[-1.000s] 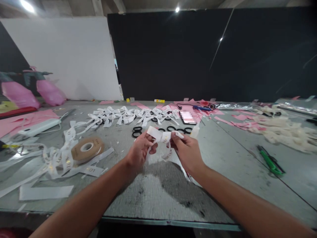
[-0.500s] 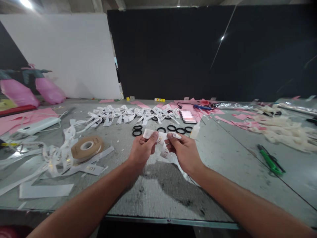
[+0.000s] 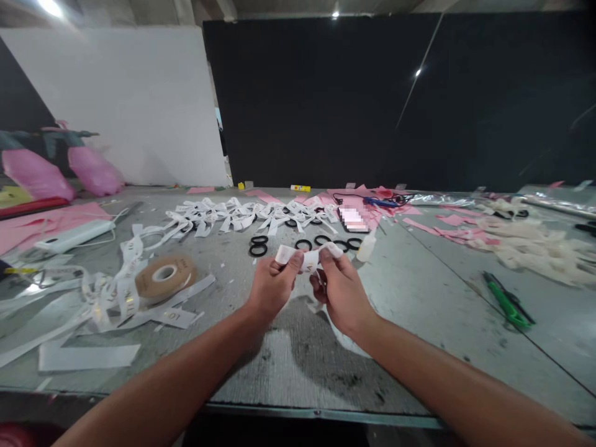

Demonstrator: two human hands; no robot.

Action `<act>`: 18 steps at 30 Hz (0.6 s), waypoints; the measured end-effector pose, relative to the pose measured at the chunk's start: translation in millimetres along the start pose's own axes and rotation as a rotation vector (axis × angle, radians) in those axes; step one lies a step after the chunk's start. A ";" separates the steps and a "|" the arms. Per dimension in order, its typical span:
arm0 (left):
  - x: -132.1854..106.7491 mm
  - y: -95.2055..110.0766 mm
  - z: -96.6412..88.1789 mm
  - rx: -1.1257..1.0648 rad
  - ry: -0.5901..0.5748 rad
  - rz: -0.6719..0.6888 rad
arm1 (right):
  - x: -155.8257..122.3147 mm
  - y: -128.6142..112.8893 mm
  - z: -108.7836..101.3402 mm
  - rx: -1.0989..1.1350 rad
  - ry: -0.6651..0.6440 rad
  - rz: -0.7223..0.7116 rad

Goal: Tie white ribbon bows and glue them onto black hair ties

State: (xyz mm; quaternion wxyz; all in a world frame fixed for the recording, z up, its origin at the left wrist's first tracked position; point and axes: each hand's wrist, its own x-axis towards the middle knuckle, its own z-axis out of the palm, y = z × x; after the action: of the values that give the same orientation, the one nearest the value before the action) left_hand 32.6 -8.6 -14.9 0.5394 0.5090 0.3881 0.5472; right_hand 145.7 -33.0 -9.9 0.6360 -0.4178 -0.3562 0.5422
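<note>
A white ribbon with printed letters is stretched and looped between my two hands above the middle of the table. Its left loop is pinched by the thumb and fingers of my left hand. My right hand pinches the loop on the other side, and a length of ribbon hangs below it. Just beyond my hands lie several black rings and a small white squeeze bottle. Farther back is a heap of white ribbon bows.
To the left, a brown ribbon spool sits among loose printed ribbon. A green utility knife lies at right, near cream fabric pieces. Pink scraps, a phone and a yellow tube are at the back.
My hands have shifted slightly, and the ribbon end that hung between them is now folded up into a short band. My right fingers have curled in under the ribbon.
</note>
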 end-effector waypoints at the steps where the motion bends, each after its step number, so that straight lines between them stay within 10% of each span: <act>1: 0.4 -1.6 0.6 -0.023 -0.007 -0.013 | 0.1 -0.4 -0.1 -0.002 0.021 -0.007; 18: 0.1 -1.9 8.2 -0.226 0.117 -0.055 | 3.5 8.1 -5.8 -0.119 0.184 -0.069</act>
State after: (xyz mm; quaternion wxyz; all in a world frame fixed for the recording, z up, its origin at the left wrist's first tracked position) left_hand 41.1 -9.3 -15.3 0.5845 0.4011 0.3685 0.6014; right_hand 148.3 -29.9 -19.6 0.6583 -0.4904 -0.3419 0.4574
